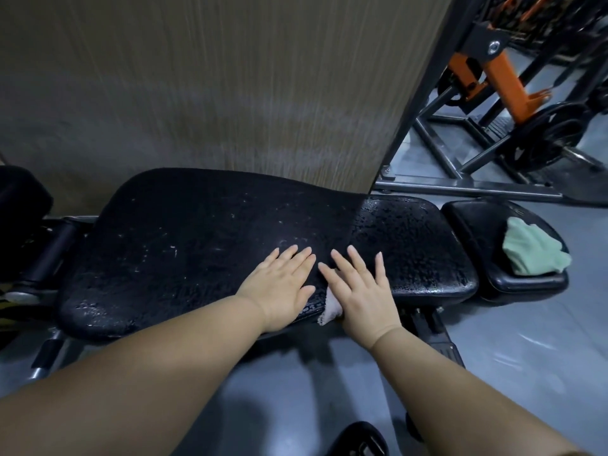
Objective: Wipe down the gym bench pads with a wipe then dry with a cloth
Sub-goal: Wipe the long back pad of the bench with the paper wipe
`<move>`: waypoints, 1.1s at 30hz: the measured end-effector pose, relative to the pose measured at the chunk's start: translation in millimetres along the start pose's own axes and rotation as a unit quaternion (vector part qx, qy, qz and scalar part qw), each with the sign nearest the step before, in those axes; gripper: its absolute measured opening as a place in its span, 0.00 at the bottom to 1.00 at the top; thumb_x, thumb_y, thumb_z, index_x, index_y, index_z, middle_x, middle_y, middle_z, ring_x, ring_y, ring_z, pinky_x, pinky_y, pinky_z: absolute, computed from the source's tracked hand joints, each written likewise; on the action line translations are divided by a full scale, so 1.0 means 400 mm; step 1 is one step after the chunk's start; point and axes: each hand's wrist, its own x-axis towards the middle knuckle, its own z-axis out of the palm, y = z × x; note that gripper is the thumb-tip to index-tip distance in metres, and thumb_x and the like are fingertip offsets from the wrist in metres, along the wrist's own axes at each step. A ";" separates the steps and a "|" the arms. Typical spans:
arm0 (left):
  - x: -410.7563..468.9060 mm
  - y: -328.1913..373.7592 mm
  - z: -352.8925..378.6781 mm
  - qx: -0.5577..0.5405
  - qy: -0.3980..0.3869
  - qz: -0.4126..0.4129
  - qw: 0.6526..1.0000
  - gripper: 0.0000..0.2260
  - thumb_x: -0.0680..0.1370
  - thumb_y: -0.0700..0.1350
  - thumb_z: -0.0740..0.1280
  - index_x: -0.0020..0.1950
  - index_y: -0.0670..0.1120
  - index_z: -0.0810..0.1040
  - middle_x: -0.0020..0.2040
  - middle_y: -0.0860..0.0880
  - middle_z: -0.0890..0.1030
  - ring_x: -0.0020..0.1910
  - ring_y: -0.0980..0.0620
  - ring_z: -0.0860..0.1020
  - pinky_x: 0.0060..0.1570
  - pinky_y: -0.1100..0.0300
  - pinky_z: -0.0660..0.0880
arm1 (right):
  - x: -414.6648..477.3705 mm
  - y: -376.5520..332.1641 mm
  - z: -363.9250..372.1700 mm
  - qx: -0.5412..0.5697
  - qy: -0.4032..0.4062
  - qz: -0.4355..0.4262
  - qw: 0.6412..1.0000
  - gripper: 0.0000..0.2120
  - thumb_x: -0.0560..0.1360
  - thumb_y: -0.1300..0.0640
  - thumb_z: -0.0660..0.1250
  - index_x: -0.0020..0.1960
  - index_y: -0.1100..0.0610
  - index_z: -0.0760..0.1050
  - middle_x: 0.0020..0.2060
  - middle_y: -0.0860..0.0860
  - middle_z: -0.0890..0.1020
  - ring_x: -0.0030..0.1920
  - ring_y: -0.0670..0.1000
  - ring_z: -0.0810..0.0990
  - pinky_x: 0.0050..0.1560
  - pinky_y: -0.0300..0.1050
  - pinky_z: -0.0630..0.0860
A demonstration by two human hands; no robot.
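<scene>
A long black bench pad (184, 245) stretches across the middle, its worn surface wet and speckled. My left hand (279, 284) lies flat on the pad near its front edge, fingers spread, with nothing in it. My right hand (362, 291) presses flat just beside it on a white wipe (329, 309), of which only a crumpled corner shows under the palm at the pad's edge. A smaller black seat pad (473, 225) sits to the right. A light green cloth (529, 255) lies bunched on that seat pad.
A brown wall panel (197, 87) stands right behind the bench. An orange and black weight machine (493, 77) with a plate (552, 136) fills the back right. Grey floor (526, 357) lies in front. Black roller pads (23, 199) sit at the left.
</scene>
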 end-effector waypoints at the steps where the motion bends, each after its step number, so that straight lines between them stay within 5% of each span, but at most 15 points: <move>1: 0.001 0.000 0.000 0.004 0.000 0.003 1.000 0.27 0.84 0.56 0.45 0.80 0.48 0.42 0.80 0.52 0.41 0.78 0.53 0.39 0.76 0.53 0.38 | 0.000 0.015 0.003 -0.002 0.000 -0.015 1.000 0.40 0.62 0.45 0.74 0.71 0.52 0.67 0.70 0.55 0.70 0.73 0.60 0.64 0.69 0.70 0.51; 5: -0.004 -0.002 0.003 0.008 -0.002 0.002 1.000 0.27 0.84 0.57 0.44 0.80 0.49 0.40 0.80 0.53 0.40 0.78 0.54 0.38 0.76 0.53 0.37 | -0.028 0.109 0.017 -0.031 -0.009 -0.023 0.999 0.38 0.64 0.47 0.76 0.70 0.50 0.65 0.69 0.55 0.72 0.72 0.59 0.64 0.68 0.71 0.54; 10: -0.004 -0.004 0.000 0.008 0.003 0.002 1.000 0.27 0.83 0.58 0.43 0.80 0.50 0.40 0.80 0.54 0.40 0.78 0.54 0.37 0.76 0.54 0.37 | -0.103 0.261 0.004 -0.046 -0.049 0.087 0.994 0.44 0.57 0.40 0.77 0.69 0.49 0.66 0.67 0.56 0.74 0.71 0.58 0.65 0.68 0.73 0.53; 16: -0.007 0.003 -0.001 0.019 0.007 0.002 1.000 0.27 0.83 0.57 0.43 0.80 0.49 0.40 0.80 0.54 0.40 0.78 0.53 0.38 0.76 0.53 0.37 | -0.124 0.253 -0.001 -0.063 -0.062 0.177 0.980 0.50 0.53 0.53 0.82 0.72 0.49 0.63 0.70 0.56 0.70 0.73 0.60 0.61 0.69 0.71 0.48; 22: -0.007 0.005 -0.006 0.018 0.015 0.004 1.000 0.27 0.83 0.57 0.43 0.80 0.49 0.41 0.80 0.54 0.41 0.78 0.53 0.39 0.76 0.53 0.38 | -0.024 0.058 0.011 -0.026 0.003 0.045 0.999 0.49 0.56 0.48 0.80 0.73 0.50 0.61 0.71 0.54 0.70 0.73 0.59 0.60 0.69 0.70 0.51; 26: -0.004 0.003 -0.006 0.017 0.013 0.006 1.000 0.27 0.83 0.57 0.43 0.80 0.49 0.41 0.80 0.54 0.41 0.78 0.53 0.39 0.76 0.53 0.38 | -0.021 0.035 0.019 -0.026 0.021 0.043 0.999 0.48 0.58 0.59 0.78 0.73 0.50 0.61 0.70 0.54 0.70 0.73 0.59 0.60 0.69 0.70 0.51; 33: -0.007 0.002 -0.007 0.022 0.007 0.006 1.000 0.27 0.83 0.57 0.42 0.80 0.50 0.40 0.80 0.54 0.40 0.78 0.53 0.38 0.76 0.53 0.38 | -0.066 0.151 0.023 -0.033 -0.016 0.064 0.997 0.47 0.54 0.46 0.81 0.70 0.50 0.67 0.68 0.55 0.73 0.71 0.60 0.66 0.69 0.70 0.52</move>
